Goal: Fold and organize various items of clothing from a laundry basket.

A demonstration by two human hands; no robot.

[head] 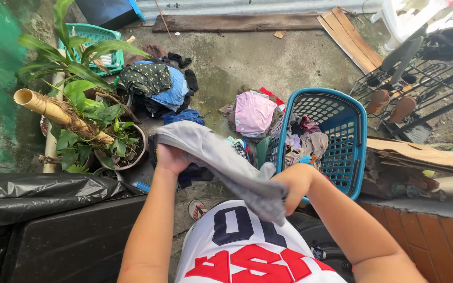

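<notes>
Stained concrete floor (247,63), clothes piles (158,86), blue laundry basket (352,131), potted plants (116,147)

A single camera sits on the person's head, looking steeply down past the chest and both forearms to the concrete ground (247,63) ahead. The arms are close, filling the lower frame; the far wall edge runs along the top.
</notes>
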